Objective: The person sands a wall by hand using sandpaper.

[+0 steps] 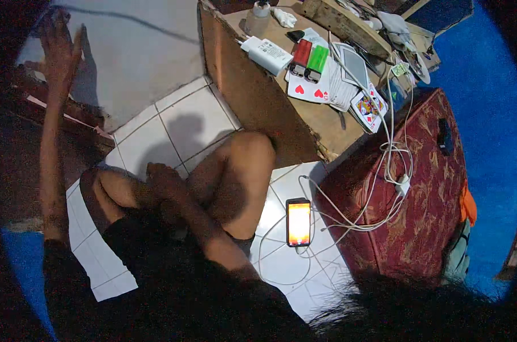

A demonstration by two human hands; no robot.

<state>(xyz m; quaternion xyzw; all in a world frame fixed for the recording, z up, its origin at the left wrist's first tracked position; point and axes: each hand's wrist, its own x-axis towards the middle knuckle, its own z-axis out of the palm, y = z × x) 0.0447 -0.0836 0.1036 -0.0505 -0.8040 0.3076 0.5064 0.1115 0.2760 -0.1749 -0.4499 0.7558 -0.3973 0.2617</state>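
Note:
My left hand (60, 50) is raised at the far left with its fingers stretched out, close to the pale wall (150, 51). It holds nothing that I can see; whether it touches the wall I cannot tell. My right hand (166, 181) rests over my crossed legs (244, 171), its fingers curled closed and in shadow. Anything inside that grip is hidden. Beside my right knee, on the white tiled floor (275, 216), lies a phone (298, 223) with a glowing screen, and a white cable (349, 225) loops around it.
A wooden table (258, 97) at the upper right bears a white charger (267, 55), a red lighter (301, 57), a green lighter (316, 64) and playing cards (311, 88). Beside it sits a dark red patterned cushion (406, 228). Dark wooden furniture (59, 142) stands under my left arm.

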